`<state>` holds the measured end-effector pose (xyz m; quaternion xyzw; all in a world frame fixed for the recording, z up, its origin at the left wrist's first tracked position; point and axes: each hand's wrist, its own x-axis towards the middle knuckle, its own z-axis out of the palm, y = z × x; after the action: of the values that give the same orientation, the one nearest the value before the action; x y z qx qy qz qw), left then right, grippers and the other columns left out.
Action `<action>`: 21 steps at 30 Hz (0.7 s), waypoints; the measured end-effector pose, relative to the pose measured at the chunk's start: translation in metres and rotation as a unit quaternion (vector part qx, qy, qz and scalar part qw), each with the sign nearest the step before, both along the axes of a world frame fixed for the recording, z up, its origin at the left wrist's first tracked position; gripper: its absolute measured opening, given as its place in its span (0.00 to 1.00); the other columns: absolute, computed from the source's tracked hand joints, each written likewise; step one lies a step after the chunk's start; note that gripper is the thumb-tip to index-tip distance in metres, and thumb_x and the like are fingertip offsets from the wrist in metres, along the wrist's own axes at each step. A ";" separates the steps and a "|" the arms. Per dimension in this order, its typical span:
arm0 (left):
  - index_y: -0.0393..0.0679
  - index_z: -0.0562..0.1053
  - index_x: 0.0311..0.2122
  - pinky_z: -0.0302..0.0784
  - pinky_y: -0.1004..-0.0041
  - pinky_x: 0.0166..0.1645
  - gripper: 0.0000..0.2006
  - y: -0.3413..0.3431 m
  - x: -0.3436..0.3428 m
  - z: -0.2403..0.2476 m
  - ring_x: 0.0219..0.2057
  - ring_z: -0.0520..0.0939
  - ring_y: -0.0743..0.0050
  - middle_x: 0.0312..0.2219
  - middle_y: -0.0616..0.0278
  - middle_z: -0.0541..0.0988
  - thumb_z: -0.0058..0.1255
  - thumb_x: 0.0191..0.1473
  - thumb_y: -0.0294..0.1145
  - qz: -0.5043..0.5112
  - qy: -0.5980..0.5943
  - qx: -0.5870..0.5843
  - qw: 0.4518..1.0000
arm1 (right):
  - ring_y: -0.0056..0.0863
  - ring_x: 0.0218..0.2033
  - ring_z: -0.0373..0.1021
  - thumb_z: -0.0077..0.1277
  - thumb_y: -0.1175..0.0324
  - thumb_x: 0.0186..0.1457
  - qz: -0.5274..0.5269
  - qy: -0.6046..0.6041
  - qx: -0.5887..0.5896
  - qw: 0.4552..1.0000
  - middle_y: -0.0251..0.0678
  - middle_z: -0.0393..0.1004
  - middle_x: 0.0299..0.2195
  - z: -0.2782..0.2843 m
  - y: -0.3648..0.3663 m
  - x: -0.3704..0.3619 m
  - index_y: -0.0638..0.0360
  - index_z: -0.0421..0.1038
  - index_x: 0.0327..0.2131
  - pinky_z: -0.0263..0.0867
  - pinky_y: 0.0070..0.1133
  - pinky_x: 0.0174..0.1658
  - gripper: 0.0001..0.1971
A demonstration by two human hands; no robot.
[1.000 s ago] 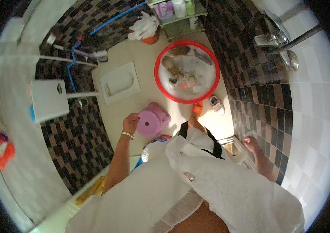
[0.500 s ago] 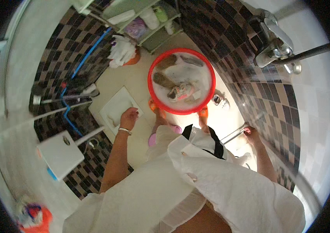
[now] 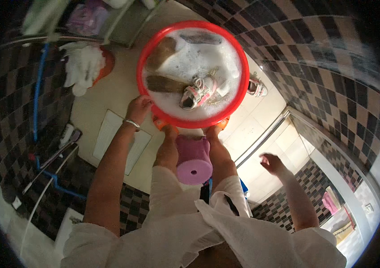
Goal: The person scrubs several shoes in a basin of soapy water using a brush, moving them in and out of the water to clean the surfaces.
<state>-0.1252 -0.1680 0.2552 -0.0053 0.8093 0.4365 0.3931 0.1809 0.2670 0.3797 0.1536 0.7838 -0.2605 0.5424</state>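
Left hand (image 3: 139,109), fingers curled, is nearer the pale shoe (image 3: 202,88), which lies rightward in suds (image 3: 201,56), its long axis slanting away to the right. Around it stands the red basin (image 3: 190,123); rim contact I cannot tell. Right hand (image 3: 273,164) hangs half-open, well apart.

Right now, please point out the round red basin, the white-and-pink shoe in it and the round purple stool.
Round red basin (image 3: 192,123): head view, on its rim.
White-and-pink shoe (image 3: 202,90): head view, on its upper.
Round purple stool (image 3: 194,165): head view, on its seat.
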 end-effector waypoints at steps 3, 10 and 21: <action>0.38 0.70 0.32 0.72 0.73 0.35 0.07 0.037 0.026 -0.086 0.27 0.77 0.70 0.26 0.57 0.76 0.48 0.46 0.28 -0.103 -0.053 -0.030 0.993 | 0.37 0.44 0.63 0.46 0.65 0.46 0.088 0.152 0.031 0.984 0.43 0.67 0.40 -0.102 -0.012 -0.037 0.57 0.61 0.44 0.60 0.29 0.48 0.19; 0.39 0.68 0.40 0.70 0.66 0.42 0.13 0.127 0.067 -0.247 0.39 0.73 0.66 0.39 0.56 0.71 0.44 0.48 0.32 0.232 -0.329 0.114 0.908 | 0.40 0.51 0.56 0.36 0.72 0.48 0.292 0.361 0.066 0.883 0.46 0.57 0.50 -0.307 -0.023 -0.170 0.55 0.49 0.54 0.54 0.33 0.52 0.26; 0.40 0.69 0.42 0.67 0.57 0.48 0.17 0.159 0.053 -0.287 0.41 0.73 0.56 0.40 0.54 0.72 0.42 0.48 0.36 0.505 -0.328 0.237 0.763 | 0.39 0.48 0.60 0.49 0.51 0.43 0.378 0.139 0.072 0.913 0.38 0.61 0.48 -0.425 -0.043 -0.205 0.49 0.65 0.44 0.52 0.32 0.53 0.24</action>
<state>-0.0719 -0.0092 -0.0318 -0.4622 0.3822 0.7215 0.3459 -0.0243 0.2236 -0.0457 -0.1529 0.8676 0.0025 0.4732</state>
